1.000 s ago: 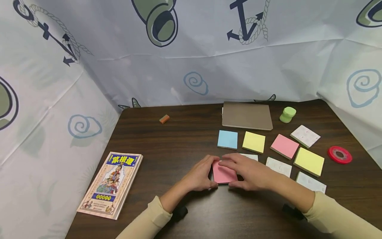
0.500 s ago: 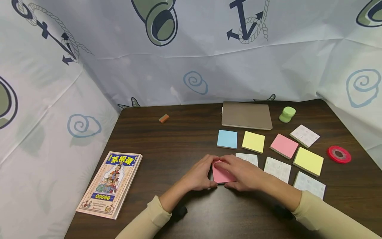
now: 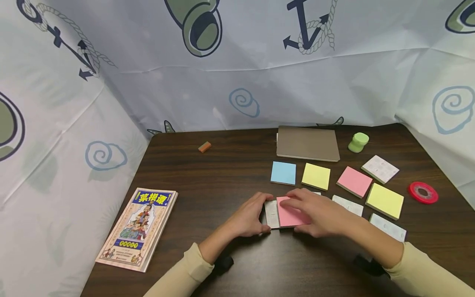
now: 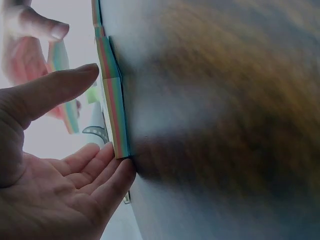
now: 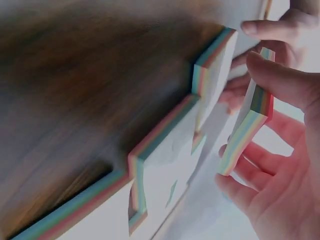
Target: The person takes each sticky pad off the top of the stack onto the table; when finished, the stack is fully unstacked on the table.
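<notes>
Head view: 2 hands meet near the front of a dark wooden counter (image 3: pixel 222 173) over a stack of sticky notes. The right hand (image 3: pixel 319 212) pinches a pink pad (image 3: pixel 291 216) with curled fingers, thumb at its near edge, the pad shifted to the right to uncover a white patterned pad (image 3: pixel 271 214) beneath. The left hand (image 3: pixel 249 218) cups that white pad's left edge, fingers bent against it. Both forearms in cream sleeves angle in from the bottom of the frame.

Left wrist view: the left hand (image 4: pixel 60 165) lies relaxed, fingertips touching the near corner of the white pad (image 4: pixel 116 120), seen edge-on, thumb reaching toward its face.

Right wrist view: the right hand (image 5: pixel 280 165) grips the pink pad (image 5: pixel 247 132) between thumb and fingers, tilted off the counter; other pads (image 5: pixel 165 135) lie alongside.

Further off in the head view sit a comic book (image 3: pixel 138 227), a tan notebook (image 3: pixel 307 143) and a red tape roll (image 3: pixel 423 192).
</notes>
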Available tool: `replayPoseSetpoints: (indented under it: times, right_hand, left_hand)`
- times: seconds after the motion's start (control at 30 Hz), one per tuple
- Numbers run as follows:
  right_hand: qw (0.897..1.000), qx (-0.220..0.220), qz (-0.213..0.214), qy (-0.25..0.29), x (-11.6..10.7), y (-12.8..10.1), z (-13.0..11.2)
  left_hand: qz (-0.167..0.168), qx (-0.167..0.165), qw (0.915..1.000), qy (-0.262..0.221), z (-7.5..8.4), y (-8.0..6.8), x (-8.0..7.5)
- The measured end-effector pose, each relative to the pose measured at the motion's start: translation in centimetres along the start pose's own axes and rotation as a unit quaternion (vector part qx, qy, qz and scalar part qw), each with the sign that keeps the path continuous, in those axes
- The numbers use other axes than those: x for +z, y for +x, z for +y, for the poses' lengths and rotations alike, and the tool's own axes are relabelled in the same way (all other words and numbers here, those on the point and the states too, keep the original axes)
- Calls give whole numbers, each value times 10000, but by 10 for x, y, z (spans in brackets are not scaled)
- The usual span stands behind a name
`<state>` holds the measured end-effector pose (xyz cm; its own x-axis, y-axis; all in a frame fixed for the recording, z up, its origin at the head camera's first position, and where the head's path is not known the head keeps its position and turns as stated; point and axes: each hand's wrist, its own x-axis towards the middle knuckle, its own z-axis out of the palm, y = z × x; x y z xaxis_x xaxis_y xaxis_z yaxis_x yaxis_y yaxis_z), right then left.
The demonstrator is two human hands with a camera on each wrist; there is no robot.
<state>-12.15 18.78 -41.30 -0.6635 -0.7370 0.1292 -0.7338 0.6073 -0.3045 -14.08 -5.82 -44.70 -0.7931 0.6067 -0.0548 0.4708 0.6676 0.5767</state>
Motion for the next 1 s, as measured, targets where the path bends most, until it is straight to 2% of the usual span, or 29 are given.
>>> replayPoseSetpoints:
  times: [0.13, 0.27, 0.4, 0.57, 0.73, 1.0]
  right_hand:
    - [9996, 134, 244, -59, -5, -26, 0]
    - [9987, 413, 283, -95, -4, -54, -2]
    - [9975, 627, 312, -107, 0, -84, -4]
    - [9962, 688, 484, -219, 9, -113, -5]
    - [9947, 756, 608, -328, 15, -127, -4]
    - [9939, 957, 397, -386, 20, -135, -5]
  left_hand:
    - [20, 28, 10000, 14, 1, 0, 1]
    - [5, 31, 10000, 44, 1, 0, 1]
    - [-5, 37, 9999, 104, 1, 1, 1]
    - [-28, 35, 9997, 243, 2, 1, 2]
    - [37, 125, 9985, 522, 4, 0, 3]
    - [101, 185, 9976, 654, 5, -1, 3]
